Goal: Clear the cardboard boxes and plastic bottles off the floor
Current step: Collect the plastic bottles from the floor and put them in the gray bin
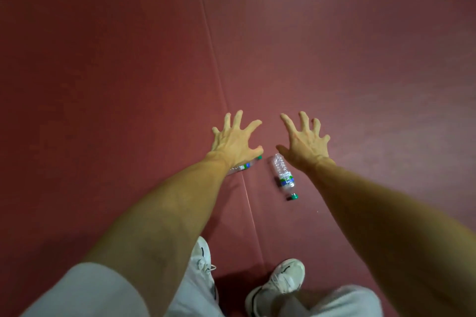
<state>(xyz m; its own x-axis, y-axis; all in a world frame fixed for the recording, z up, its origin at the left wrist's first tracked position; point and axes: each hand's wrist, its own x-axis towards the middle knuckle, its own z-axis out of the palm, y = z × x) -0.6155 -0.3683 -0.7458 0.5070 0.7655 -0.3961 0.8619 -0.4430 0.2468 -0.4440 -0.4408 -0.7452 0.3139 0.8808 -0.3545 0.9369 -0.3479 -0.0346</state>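
Two clear plastic bottles with green caps and blue-green labels lie on the red floor. One bottle point(283, 175) lies in plain sight between my arms, cap toward me. The other bottle point(243, 166) is mostly hidden under my left wrist, with only its label and cap showing. My left hand point(235, 140) hovers above that bottle with fingers spread wide, holding nothing. My right hand point(304, 140) is spread the same way, above and just beyond the base of the visible bottle. No cardboard box is in view.
The red floor point(128, 85) stretches in every direction, with a thin seam line point(219, 80) running from the top down between my feet. My white shoes point(280, 280) and light trousers stand at the bottom edge.
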